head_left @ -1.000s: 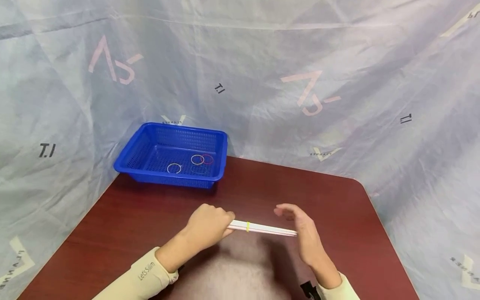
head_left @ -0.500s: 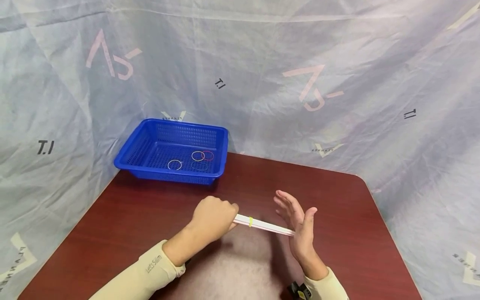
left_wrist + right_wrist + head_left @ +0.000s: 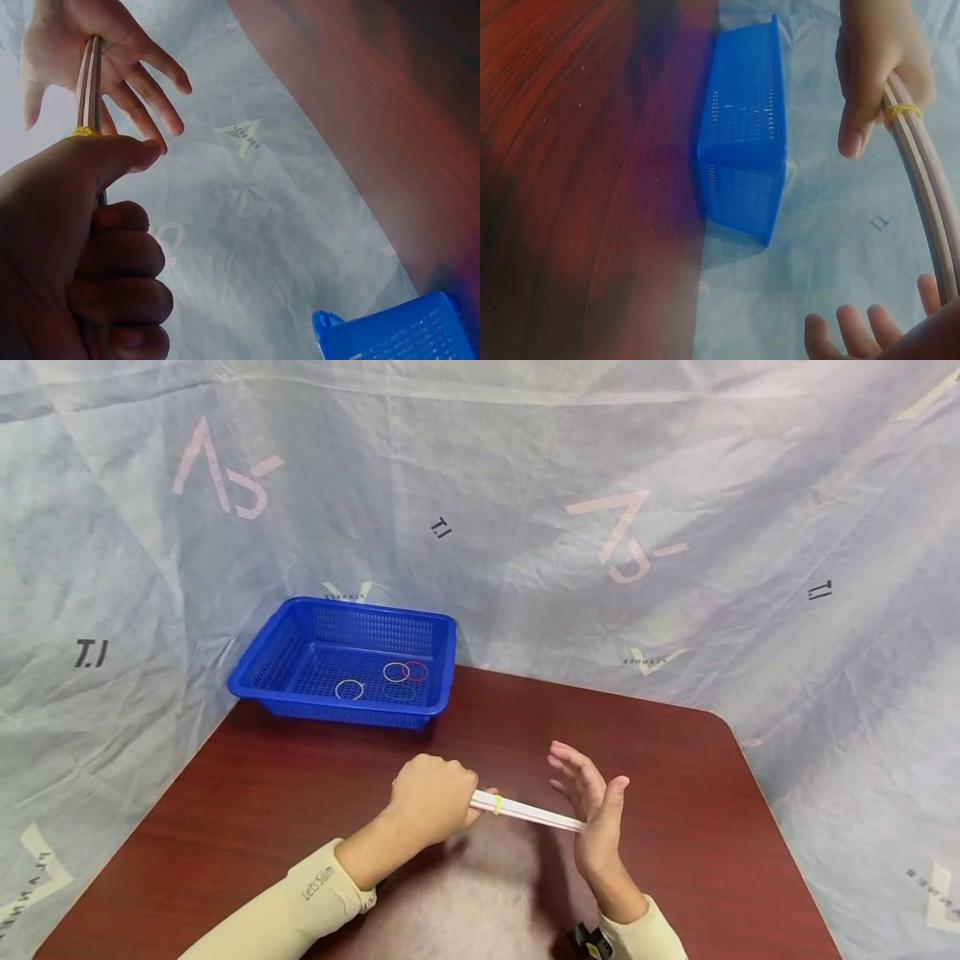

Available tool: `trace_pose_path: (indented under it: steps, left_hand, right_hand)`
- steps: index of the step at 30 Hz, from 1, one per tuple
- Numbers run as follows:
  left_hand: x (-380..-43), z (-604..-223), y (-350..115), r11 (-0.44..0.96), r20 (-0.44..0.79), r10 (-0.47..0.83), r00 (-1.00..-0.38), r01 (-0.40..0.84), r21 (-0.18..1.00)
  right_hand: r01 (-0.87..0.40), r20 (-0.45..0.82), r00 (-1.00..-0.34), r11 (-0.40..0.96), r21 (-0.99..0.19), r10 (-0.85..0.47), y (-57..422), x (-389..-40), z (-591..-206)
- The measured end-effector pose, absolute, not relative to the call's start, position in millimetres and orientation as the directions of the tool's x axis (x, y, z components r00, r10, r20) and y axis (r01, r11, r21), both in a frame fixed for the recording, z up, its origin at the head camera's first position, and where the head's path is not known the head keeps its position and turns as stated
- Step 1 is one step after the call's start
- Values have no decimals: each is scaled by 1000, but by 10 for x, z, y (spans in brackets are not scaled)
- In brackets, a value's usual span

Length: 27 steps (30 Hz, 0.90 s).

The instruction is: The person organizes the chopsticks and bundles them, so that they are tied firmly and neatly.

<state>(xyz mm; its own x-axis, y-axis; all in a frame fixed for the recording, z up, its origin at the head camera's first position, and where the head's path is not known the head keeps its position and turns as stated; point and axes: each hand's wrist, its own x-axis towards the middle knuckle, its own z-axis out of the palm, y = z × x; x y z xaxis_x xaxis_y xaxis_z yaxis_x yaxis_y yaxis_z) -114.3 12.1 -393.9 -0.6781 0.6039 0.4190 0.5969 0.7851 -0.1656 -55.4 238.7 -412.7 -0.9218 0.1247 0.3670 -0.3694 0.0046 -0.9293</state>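
Note:
My left hand (image 3: pixel 433 800) grips a bundle of long, thin pale sticks (image 3: pixel 536 814), its fingers curled round one end. A yellow rubber band (image 3: pixel 498 804) circles the bundle just beyond that fist. In the left wrist view the thumb (image 3: pixel 131 155) lies along the sticks beside the band. The far end of the bundle touches the palm of my right hand (image 3: pixel 596 818), whose fingers and thumb are spread and not curled round it. The part of the sticks inside the left fist is hidden.
A blue plastic basket (image 3: pixel 341 712) stands at the back left of the dark red table (image 3: pixel 600 718). Several loose rubber bands (image 3: pixel 349 690) lie in it, white, red and a dark one. A grey printed cloth (image 3: pixel 510 510) hangs behind and at both sides.
My right hand has turned its palm toward the bundle and spread its thumb, with the stick ends now against the palm. The left thumb has come up near the yellow band.

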Motion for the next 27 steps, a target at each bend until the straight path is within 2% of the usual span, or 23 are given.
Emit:
trace_pose_path:
  steps: [7,17,27]
  left_hand:
    - [-1150,-3932,175,791,393,599,-698,591,-158]
    - [-1093,-4034,197,803,369,581,-726,584,-116]
    - [-1121,-4077,202,776,356,600,-716,630,-41]
  right_hand:
    - [-370,369,-911,30,-929,186,2305,-534,-4080]
    - [-370,378,-907,75,-926,186,2254,-506,-4104]
    - [-382,393,-901,91,-920,186,2240,-537,-4112]
